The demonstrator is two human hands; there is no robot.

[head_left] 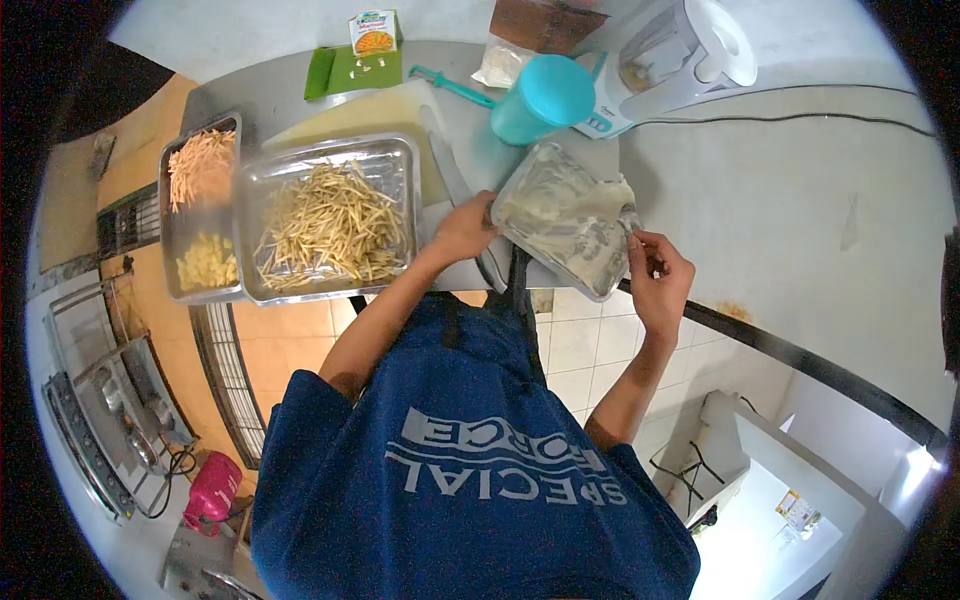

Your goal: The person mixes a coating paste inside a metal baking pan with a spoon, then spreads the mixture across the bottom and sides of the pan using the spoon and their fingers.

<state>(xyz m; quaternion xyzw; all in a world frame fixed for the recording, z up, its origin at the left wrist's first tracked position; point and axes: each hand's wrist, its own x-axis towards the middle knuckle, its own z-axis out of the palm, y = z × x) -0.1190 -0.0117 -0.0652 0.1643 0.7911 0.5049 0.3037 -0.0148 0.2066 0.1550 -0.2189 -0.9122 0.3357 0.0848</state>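
Note:
A rectangular metal tray (565, 222) tilts at the table's front edge, coated inside with pale, wet batter. My left hand (466, 230) is closed on its left rim. At the right rim, my right hand (661, 278) pinches a short metal utensil (631, 216); batter covers its head, so I cannot tell its kind. Left of my left hand stands a steel tray (412, 165) with a heap of thin pale strips (335, 220). A knife (447, 160) lies between that tray and the battered one, partly behind my left hand.
Far left, another steel tray (168, 245) holds orange shreds (200, 165) and chopped yellowish pieces (208, 262). Behind are a cutting board (300, 124), a green wrapper (335, 75), a seasoning packet (374, 35), a turquoise jug (545, 98), a bag of white powder (502, 63) and a blender (680, 55) with its cord.

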